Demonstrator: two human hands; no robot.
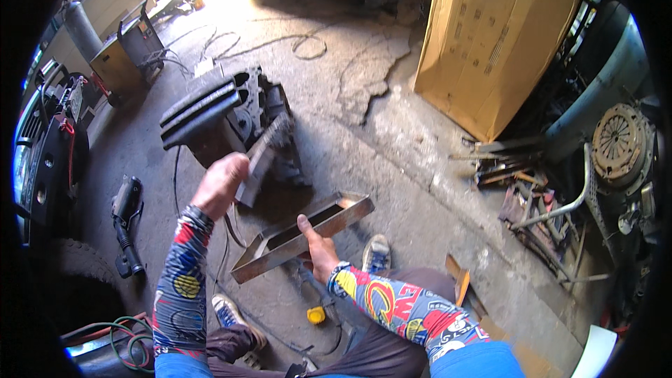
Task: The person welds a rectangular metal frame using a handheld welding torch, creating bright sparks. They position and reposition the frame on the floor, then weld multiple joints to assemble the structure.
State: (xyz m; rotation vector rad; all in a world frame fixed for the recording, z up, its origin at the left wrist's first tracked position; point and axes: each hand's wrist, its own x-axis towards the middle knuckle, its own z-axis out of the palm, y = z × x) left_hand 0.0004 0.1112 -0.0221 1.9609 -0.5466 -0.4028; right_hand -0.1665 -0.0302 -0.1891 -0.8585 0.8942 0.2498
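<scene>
My left hand (222, 183) is closed, gripping what looks like a wire brush (260, 163), a flat grey strip with a fuzzy, bristly far end. In my right hand (322, 250) is a long rectangular metal frame (269, 261). That thumb presses over the near rim while the fingers are mostly hidden beneath. The frame has thin, upright walls and tilts up toward the right, with bright scuffed metal inside its right end. Just beyond the brush stands a dark, heavy cast-metal block (262, 98) resembling an engine block, with a ribbed black part (199, 112) at its left.
A tall cardboard box (497, 42) stands at far right, beside scrap metal (539, 203) and a round clutch cover (619, 141). A black tool (126, 224) lies left. Cables (308, 45) trail across the concrete. A wheeled machine (126, 56) stands far left; a yellow object (316, 315) lies near my feet.
</scene>
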